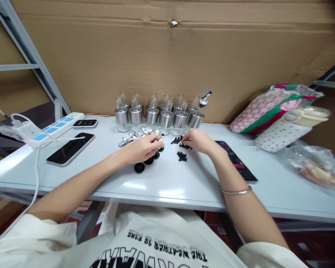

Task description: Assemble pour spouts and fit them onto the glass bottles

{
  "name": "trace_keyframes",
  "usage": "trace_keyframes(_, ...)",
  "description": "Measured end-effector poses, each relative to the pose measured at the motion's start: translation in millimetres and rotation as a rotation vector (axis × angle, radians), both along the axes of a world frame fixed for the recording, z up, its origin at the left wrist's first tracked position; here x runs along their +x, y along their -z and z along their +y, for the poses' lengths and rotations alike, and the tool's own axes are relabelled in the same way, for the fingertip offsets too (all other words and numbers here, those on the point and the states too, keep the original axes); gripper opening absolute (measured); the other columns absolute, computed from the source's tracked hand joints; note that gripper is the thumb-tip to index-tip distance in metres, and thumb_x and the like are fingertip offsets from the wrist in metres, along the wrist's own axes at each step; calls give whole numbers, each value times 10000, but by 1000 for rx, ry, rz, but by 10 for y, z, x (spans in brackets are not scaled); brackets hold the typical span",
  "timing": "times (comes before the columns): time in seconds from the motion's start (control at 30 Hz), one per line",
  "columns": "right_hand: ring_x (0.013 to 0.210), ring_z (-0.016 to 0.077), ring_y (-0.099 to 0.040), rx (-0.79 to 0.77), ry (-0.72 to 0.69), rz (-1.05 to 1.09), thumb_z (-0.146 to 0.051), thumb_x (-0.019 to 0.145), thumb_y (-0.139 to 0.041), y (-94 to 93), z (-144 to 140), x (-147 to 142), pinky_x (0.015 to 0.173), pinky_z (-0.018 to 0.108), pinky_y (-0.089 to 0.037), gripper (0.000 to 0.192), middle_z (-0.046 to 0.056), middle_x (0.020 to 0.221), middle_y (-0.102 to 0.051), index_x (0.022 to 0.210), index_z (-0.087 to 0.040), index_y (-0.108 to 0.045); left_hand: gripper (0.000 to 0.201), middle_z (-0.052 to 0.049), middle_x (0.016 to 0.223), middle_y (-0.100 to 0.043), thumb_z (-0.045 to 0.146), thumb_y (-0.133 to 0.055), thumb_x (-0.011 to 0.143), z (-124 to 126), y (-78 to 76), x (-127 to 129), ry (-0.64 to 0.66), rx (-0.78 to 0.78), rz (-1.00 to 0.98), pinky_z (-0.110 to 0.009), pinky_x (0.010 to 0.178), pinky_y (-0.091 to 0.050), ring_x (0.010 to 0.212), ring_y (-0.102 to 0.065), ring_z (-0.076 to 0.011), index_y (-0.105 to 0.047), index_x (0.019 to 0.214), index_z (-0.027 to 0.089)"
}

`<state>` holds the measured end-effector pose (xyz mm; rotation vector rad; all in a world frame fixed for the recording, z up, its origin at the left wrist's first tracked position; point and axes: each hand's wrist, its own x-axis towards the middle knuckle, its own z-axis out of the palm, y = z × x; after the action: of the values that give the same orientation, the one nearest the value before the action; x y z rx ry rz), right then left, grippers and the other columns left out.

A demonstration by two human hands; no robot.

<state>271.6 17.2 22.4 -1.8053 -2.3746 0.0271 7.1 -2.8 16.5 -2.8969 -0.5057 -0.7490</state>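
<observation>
A cream printed shirt (156, 242) fills the bottom of the frame, and above it a white table (170, 186) spans the middle. At centre-left the left hand (141, 149) curls its fingers over a heap of small metal spout pieces (134, 136), with black round caps (147, 162) just below it (whether it pinches one I cannot tell). Right of centre the right hand (198, 141) pinches at small black stoppers (181, 149), and glass bottles (159, 115) stand in a row behind.
</observation>
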Motion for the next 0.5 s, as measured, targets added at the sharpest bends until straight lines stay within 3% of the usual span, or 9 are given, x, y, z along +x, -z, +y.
trace_keyframes(0.2, 851, 229, -620, -68, 30, -97, -159, 787, -624, 40, 23, -51, 689, 282, -375, 134, 72, 904, -721, 818, -200, -748, 184, -86, 1026, -595, 119, -398, 899, 5, 1, 13, -31, 113, 82, -290, 741, -415, 840, -562, -169, -547, 999, 163)
trace_keyframes(0.3, 838, 219, -617, -67, 27, -108, -148, 774, -623, 54, 25, -79, 669, 274, -364, 145, 66, 903, -720, 831, -200, -746, 230, -75, 1006, -615, 115, -414, 877, -23, -19, 20, -46, 76, 67, -287, 735, -410, 802, -565, -160, -511, 1080, 163)
trace_keyframes(0.5, 794, 202, -612, -64, 21, -103, -153, 757, -621, 90, 40, -87, 665, 264, -366, 140, 58, 880, -718, 833, -194, -732, 457, -6, 762, -590, 89, -465, 782, -64, -37, 35, -143, 2, 27, -290, 713, -416, 657, -522, -157, -416, 1231, 158)
